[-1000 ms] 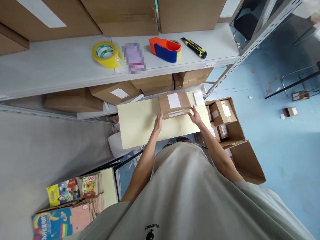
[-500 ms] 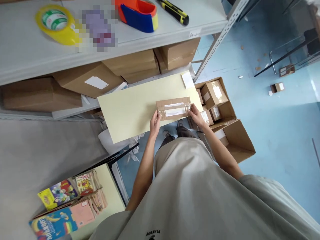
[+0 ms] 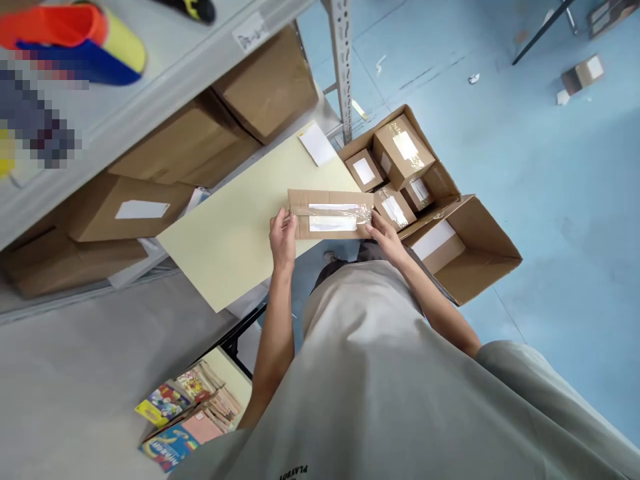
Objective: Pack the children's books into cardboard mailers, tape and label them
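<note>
A flat cardboard box (image 3: 300, 230) with white labels and clear tape hangs between my two hands, above the front edge of the pale yellow table (image 3: 225, 247). My left hand (image 3: 283, 237) is closed on its left end, thumb on the top face. On the opposite end my right hand (image 3: 385, 233) grips the taped corner. To the right of that hand, a large open carton (image 3: 430, 160) holds several smaller labelled boxes, one being a taped box (image 3: 394, 205).
A metal shelf (image 3: 200, 80) on the left carries a tape dispenser (image 3: 80, 43); brown boxes (image 3: 270, 80) sit under it. White cards (image 3: 317, 143) lie at the table's far corner. A second open carton (image 3: 480, 253) stands right. Books (image 3: 185, 420) are lower left.
The view has turned toward the right, bringing the cartons closer to the middle. Both hands have lifted the cardboard box, which now looks raised off the table and nearer to me.
</note>
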`<act>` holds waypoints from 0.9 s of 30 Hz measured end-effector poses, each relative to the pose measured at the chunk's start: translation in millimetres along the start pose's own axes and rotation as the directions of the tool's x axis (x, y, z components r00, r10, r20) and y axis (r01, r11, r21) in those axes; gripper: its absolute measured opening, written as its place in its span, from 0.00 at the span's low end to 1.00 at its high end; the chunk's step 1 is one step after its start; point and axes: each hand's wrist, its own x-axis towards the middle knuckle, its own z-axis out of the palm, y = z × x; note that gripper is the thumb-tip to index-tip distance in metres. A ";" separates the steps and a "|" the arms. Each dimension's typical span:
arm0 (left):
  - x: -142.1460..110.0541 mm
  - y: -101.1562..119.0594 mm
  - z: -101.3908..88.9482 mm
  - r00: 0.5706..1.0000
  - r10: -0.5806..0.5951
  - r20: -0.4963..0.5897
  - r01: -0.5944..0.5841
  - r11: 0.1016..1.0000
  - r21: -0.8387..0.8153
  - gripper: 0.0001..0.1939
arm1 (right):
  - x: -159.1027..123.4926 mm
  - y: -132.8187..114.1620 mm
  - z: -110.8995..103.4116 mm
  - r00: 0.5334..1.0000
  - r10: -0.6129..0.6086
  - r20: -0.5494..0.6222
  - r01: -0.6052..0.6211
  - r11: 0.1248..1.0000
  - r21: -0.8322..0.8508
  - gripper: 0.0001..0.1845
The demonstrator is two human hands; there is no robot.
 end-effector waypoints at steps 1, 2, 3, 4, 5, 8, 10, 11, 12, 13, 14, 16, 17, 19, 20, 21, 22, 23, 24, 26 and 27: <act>5.5 9.9 19.6 0.999 0.034 0.039 -0.035 0.999 0.033 0.32 | -3.2 -4.0 -18.0 0.999 0.006 -0.041 -0.004 0.998 0.057 0.60; 10.8 19.2 40.6 0.994 0.057 0.088 -0.062 0.996 0.060 0.34 | -6.0 -7.1 -36.4 0.995 0.017 -0.094 -0.006 0.993 0.121 0.57; 15.7 27.7 62.8 0.986 0.075 0.147 -0.087 0.993 0.080 0.36 | -8.7 -8.9 -54.7 0.988 0.033 -0.152 -0.005 0.983 0.182 0.53; 20.0 35.2 86.1 0.974 0.091 0.207 -0.113 0.989 0.094 0.37 | -11.1 -9.2 -72.6 0.976 0.050 -0.214 0.001 0.973 0.232 0.50; 23.8 41.7 110.2 0.958 0.107 0.267 -0.138 0.985 0.101 0.38 | -13.5 -8.1 -89.6 0.958 0.067 -0.278 0.010 0.964 0.266 0.48; 31.8 54.4 184.4 0.890 0.139 0.434 -0.214 0.968 0.129 0.36 | -20.0 2.5 -133.8 0.873 0.142 -0.466 0.013 0.950 0.313 0.42; 35.2 58.2 232.9 0.840 0.132 0.526 -0.256 0.952 0.169 0.35 | -23.3 13.0 -156.1 0.794 0.221 -0.566 -0.014 0.938 0.346 0.41; 36.8 59.0 256.1 0.817 0.116 0.565 -0.269 0.943 0.196 0.36 | -24.5 18.3 -165.1 0.758 0.257 -0.599 -0.028 0.931 0.365 0.40; 38.6 59.3 278.4 0.794 0.094 0.601 -0.278 0.934 0.222 0.36 | -25.4 23.4 -172.6 0.726 0.288 -0.624 -0.039 0.924 0.381 0.40; 40.9 59.2 299.5 0.770 0.067 0.635 -0.283 0.927 0.246 0.37 | -25.9 27.9 -178.8 0.698 0.311 -0.645 -0.046 0.918 0.393 0.40; 43.8 58.8 319.5 0.743 0.035 0.668 -0.284 0.921 0.268 0.37 | -25.8 32.0 -183.9 0.673 0.327 -0.663 -0.049 0.915 0.401 0.39; 51.8 57.7 356.1 0.683 -0.037 0.729 -0.279 0.910 0.308 0.37 | -23.2 38.7 -191.7 0.621 0.344 -0.704 -0.049 0.914 0.403 0.39; 57.0 57.4 373.1 0.652 -0.074 0.754 -0.276 0.904 0.327 0.37 | -20.2 41.6 -195.2 0.598 0.343 -0.724 -0.047 0.917 0.395 0.39; 70.2 57.7 406.0 0.596 -0.141 0.790 -0.268 0.893 0.362 0.38 | -9.6 47.7 -203.2 0.567 0.324 -0.757 -0.031 0.927 0.374 0.40; 78.0 58.2 422.3 0.573 -0.162 0.803 -0.266 0.890 0.370 0.39 | -1.6 51.2 -208.3 0.556 0.313 -0.770 -0.020 0.931 0.364 0.40; 86.5 58.8 438.7 0.552 -0.174 0.815 -0.267 0.889 0.371 0.40 | 8.2 55.4 -214.6 0.545 0.302 -0.782 -0.006 0.934 0.357 0.40; 95.4 59.3 454.8 0.532 -0.178 0.828 -0.271 0.891 0.365 0.41 | 19.7 60.5 -221.8 0.536 0.293 -0.792 0.008 0.936 0.352 0.40; 104.5 59.4 470.2 0.512 -0.173 0.842 -0.283 0.891 0.355 0.42 | 32.6 66.4 -229.7 0.527 0.289 -0.799 0.018 0.937 0.350 0.40; 113.3 59.2 484.1 0.483 -0.175 0.858 -0.303 0.886 0.351 0.44 | 46.3 73.1 -238.1 0.522 0.292 -0.801 0.018 0.935 0.353 0.40; 128.2 57.8 503.6 0.435 -0.149 0.888 -0.359 0.876 0.323 0.43 | 73.0 88.2 -254.2 0.523 0.329 -0.786 -0.015 0.926 0.378 0.40; 133.4 56.9 507.5 0.424 -0.090 0.901 -0.393 0.878 0.272 0.42 | 84.5 96.0 -261.0 0.529 0.357 -0.770 -0.044 0.918 0.395 0.40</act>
